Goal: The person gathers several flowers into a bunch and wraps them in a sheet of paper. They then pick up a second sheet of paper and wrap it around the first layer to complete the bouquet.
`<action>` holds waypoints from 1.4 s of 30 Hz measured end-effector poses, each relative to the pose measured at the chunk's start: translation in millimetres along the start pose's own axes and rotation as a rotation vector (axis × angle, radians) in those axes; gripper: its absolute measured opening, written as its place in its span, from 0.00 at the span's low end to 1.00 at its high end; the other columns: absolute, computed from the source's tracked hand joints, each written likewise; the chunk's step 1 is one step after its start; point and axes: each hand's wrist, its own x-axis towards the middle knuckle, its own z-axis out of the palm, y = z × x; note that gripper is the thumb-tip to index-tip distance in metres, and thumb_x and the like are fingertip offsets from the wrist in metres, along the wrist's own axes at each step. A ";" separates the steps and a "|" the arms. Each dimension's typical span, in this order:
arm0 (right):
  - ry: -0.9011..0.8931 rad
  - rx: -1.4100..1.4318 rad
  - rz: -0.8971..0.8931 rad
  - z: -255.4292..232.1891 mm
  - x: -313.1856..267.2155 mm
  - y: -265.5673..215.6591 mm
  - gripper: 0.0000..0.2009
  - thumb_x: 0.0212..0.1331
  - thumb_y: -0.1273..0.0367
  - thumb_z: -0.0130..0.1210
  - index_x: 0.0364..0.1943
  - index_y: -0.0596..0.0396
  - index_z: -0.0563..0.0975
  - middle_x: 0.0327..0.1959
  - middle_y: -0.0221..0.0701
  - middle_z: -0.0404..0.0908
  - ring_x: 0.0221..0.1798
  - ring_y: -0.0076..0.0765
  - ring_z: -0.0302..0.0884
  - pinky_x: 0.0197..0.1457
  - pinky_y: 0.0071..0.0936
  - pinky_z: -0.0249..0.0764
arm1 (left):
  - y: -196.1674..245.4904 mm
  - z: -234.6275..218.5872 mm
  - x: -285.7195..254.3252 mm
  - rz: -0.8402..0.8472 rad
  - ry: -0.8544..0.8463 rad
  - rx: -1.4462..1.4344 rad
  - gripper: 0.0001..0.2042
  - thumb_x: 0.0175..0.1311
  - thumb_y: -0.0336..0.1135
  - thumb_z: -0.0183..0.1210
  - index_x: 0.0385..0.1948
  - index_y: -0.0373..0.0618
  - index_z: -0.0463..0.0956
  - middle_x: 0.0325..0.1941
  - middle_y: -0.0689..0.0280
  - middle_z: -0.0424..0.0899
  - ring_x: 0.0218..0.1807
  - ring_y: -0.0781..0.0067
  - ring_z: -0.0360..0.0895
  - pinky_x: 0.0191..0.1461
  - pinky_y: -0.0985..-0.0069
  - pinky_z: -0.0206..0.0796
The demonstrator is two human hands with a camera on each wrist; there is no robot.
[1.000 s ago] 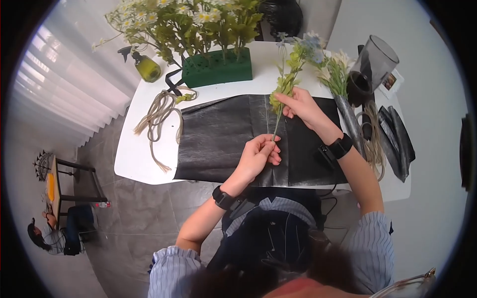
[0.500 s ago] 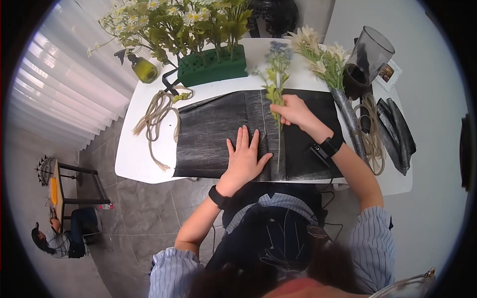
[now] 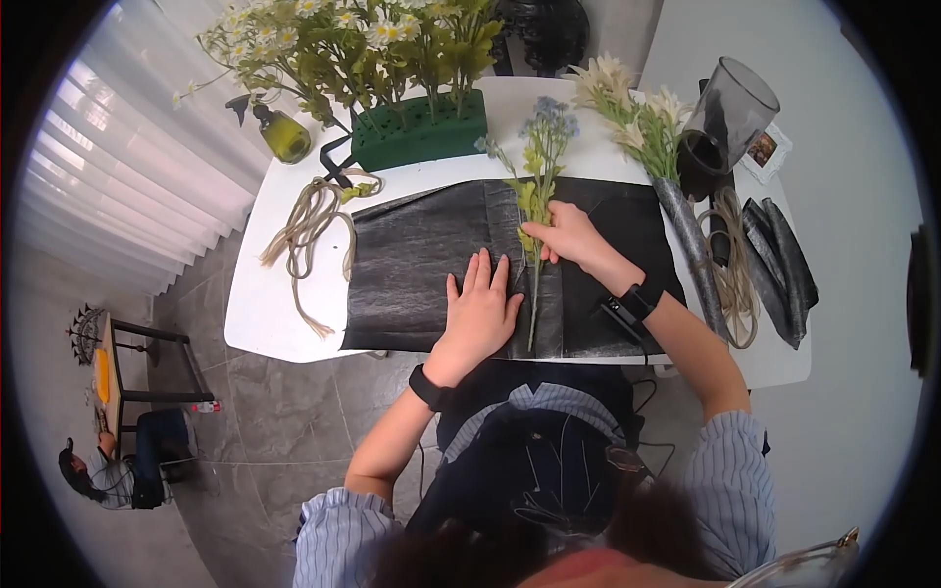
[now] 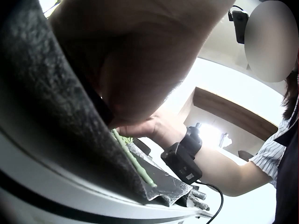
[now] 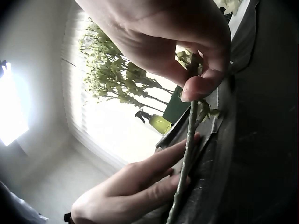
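My right hand pinches the stem of a blue-flowered spray between thumb and fingers. The spray lies over a black wrapping sheet, its blue blossoms pointing to the far side and the bare stem end toward my body. Flat on the sheet rests my left hand, fingers spread, just left of the stem. In the right wrist view, the green stem runs down from the pinching fingertips past the left hand. The left wrist view shows the stem end close over the sheet.
A green foam block with daisies and a spray bottle stand at the back left. Cord lies left of the sheet. Pale lilies, a tinted vase and rolled black sheets are on the right.
My left hand has let go of the stem and come down flat on the sheet. The right hand has lowered the spray over the sheet and shifted it slightly left and toward my body.
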 end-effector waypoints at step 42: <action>0.549 0.109 -0.709 -20.7 118.6 -142.0 0.14 0.54 0.62 0.55 0.29 0.62 0.76 0.19 0.30 0.78 0.25 0.23 0.77 0.28 0.17 0.69 | -89.1 -46.6 174.6 0.036 0.075 0.184 0.33 0.48 0.33 0.52 0.58 0.30 0.52 0.64 0.44 0.52 0.67 0.51 0.50 0.64 0.60 0.52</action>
